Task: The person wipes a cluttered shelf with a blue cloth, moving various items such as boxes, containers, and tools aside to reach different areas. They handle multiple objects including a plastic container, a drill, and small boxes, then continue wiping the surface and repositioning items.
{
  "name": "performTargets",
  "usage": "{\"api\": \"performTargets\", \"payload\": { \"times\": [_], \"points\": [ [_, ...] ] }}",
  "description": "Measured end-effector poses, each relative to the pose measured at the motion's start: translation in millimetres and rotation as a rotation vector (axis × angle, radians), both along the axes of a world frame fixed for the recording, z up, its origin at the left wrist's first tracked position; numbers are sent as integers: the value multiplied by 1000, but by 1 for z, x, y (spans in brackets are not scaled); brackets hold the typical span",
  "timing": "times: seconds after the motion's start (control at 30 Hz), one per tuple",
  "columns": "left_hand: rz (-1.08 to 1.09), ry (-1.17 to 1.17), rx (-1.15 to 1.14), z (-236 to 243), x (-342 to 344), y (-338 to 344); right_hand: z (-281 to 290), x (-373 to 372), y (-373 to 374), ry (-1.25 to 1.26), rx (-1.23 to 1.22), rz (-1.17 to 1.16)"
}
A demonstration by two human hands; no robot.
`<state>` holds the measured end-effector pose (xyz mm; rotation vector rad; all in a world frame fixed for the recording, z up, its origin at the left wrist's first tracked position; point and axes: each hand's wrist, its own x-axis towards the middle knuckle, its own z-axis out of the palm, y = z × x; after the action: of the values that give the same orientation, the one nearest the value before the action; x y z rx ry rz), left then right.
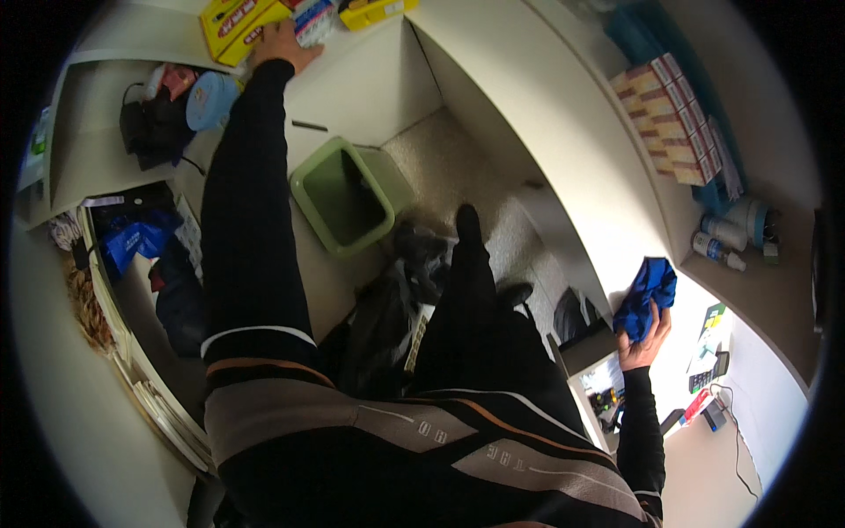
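Observation:
My left hand [280,51] reaches to the top, fingers spread against the yellow boxes [239,28] on a white shelf; a blue-and-white packet [312,22] lies beside it. My right hand [642,339] grips a crumpled blue cloth [647,286] on the white surface at the right [607,220].
Below are a green bin [383,207], dark bags [374,343] and my shoe [466,220]. Cubbies at the left hold a blue tub [211,101] and clothing [176,308]. Right shelves hold stacked cartons [660,114] and bottles [717,246]; a calculator [702,380] and cables lie lower right.

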<state>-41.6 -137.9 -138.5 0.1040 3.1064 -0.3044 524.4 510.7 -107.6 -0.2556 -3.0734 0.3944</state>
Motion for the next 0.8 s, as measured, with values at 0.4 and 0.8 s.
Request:
{"api": "performTargets", "payload": {
  "times": [0.4, 0.8],
  "points": [
    [113, -195, 666, 104, 167, 1, -1, 3, -7, 6, -77, -40],
    [-912, -17, 168, 46, 42, 281, 3, -5, -11, 38, -91, -67]
  ]
}}
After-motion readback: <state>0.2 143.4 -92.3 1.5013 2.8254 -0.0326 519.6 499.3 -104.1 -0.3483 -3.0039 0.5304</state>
